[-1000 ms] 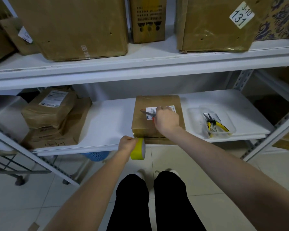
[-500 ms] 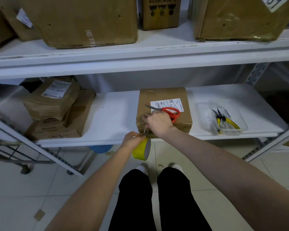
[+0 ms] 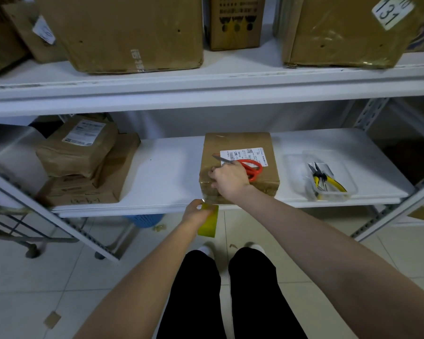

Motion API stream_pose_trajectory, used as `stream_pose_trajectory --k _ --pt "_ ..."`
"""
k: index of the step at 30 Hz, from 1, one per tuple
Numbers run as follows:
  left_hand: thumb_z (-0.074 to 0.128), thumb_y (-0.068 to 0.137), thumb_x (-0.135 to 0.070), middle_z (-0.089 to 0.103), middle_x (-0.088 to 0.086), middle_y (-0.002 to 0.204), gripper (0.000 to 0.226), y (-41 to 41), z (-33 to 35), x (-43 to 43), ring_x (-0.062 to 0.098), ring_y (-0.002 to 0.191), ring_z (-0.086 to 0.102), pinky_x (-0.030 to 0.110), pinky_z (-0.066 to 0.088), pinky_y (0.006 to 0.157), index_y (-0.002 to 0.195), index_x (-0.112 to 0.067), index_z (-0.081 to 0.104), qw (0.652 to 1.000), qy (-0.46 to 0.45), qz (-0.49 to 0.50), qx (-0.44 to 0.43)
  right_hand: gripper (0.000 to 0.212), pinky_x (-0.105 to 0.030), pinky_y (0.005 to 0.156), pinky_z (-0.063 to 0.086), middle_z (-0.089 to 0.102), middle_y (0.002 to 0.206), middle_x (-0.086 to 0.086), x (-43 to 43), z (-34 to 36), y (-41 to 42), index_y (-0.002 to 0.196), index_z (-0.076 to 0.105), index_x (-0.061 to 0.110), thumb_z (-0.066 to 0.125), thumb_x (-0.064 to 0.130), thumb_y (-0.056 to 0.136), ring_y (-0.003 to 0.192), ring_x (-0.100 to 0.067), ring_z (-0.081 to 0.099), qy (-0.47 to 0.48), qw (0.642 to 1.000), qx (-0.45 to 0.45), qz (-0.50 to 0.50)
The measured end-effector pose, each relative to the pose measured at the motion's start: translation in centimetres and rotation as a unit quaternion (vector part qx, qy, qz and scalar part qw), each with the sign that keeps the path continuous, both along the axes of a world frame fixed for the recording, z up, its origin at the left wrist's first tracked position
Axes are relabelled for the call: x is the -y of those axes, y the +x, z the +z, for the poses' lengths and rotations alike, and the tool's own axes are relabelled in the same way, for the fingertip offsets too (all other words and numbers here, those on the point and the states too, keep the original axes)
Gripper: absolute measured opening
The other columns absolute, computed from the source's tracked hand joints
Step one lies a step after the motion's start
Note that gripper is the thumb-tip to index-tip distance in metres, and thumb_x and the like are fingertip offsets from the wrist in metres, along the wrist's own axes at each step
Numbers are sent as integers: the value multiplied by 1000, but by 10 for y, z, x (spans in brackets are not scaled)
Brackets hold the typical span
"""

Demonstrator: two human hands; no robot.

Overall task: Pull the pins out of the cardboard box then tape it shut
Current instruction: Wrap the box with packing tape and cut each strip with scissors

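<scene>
The flat cardboard box point(image 3: 238, 144) lies on the lower white shelf point(image 3: 167, 172), with a white label on top. Red-handled scissors point(image 3: 251, 167) lie loose on the box lid. My right hand point(image 3: 229, 181) rests on the box's near left edge, fingers on the lid and thumb on the front face, pressing down a strip of clear tape. Just below the shelf edge my left hand point(image 3: 195, 213) grips a yellow tape roll point(image 3: 209, 220). A short shiny stretch of tape runs from the roll up to the box. No pins show.
A clear plastic tray point(image 3: 338, 192) with yellow-handled pliers point(image 3: 324, 178) sits to the right of the box. Wrapped parcels point(image 3: 81, 152) are stacked at the shelf's left end. Large boxes point(image 3: 123, 33) fill the upper shelf. A blue basket point(image 3: 145, 220) stands on the floor below.
My right hand let go of the scissors, which now lie on the lid, and moved to the box's near edge. The left hand stayed by the shelf edge with the roll.
</scene>
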State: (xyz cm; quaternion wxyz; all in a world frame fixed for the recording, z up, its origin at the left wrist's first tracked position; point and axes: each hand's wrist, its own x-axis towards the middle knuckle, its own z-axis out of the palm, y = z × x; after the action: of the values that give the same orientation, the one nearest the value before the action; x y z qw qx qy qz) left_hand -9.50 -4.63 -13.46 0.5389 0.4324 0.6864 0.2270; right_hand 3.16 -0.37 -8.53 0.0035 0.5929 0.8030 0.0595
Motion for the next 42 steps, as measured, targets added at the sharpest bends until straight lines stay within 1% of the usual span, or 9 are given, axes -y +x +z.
stream_pose_trajectory --k 3,6,10,13,18,25,30,35,42 --pt "58 83 0 59 12 121 40 3 3 -10 28 101 57 32 48 85 121 -14 58 1000 20 10 -12 26 -33 79 46 68 102 -6 5 10 9 113 65 23 49 34 96 96 -27 64 17 996 -90 -20" --pt "61 85 -3 60 13 120 28 3 1 -20 29 105 56 32 46 92 112 -9 65 998 22 54 5 32 -38 80 52 61 115 -10 8 18 33 124 57 15 51 26 95 110 -28 57 63 977 -145 -141" --pt "61 90 -16 61 12 115 25 5 1 -23 29 106 55 34 42 89 113 -7 64 997 5 79 25 53 -39 91 48 48 133 -11 0 24 56 128 52 13 53 51 91 125 -28 42 -54 965 -104 -234" --pt "61 90 -19 62 11 114 23 7 -3 -23 31 112 55 40 46 99 111 -10 64 997 -1 79 26 59 -38 91 48 45 136 -12 -7 24 59 127 54 15 54 59 87 128 -29 40 -79 964 -76 -241" --pt "67 86 -17 64 13 115 10 4 -5 -24 31 110 58 43 47 101 96 -13 65 995 -10 89 34 57 -36 84 49 49 131 -12 -4 28 60 126 53 14 52 57 89 122 -27 45 -64 965 -58 -246" --pt "67 87 -17 61 14 120 25 1 -6 -24 32 114 55 44 44 103 110 -8 65 996 -12 84 30 55 -36 88 47 49 126 -12 0 32 71 124 52 9 52 54 91 121 -28 45 -105 965 -66 -230" --pt "66 87 -17 60 15 122 30 2 -5 -25 32 115 55 44 44 103 115 -6 63 996 -17 83 25 46 -34 81 48 56 100 -6 7 38 74 95 49 13 51 58 89 107 -28 53 -113 972 -60 -197" --pt "66 87 -14 60 17 122 29 1 -7 -26 34 115 55 45 45 103 114 -4 63 997 -13 76 25 41 -31 74 46 58 109 -7 17 38 79 112 57 15 58 48 89 107 -23 52 -62 975 -67 -201" --pt "68 85 -17 61 17 122 35 0 -10 -28 34 114 56 46 45 102 117 -3 63 997 -13 72 17 27 -30 68 42 59 98 -5 22 36 76 108 53 14 48 37 98 95 -24 59 -81 977 -99 -171"
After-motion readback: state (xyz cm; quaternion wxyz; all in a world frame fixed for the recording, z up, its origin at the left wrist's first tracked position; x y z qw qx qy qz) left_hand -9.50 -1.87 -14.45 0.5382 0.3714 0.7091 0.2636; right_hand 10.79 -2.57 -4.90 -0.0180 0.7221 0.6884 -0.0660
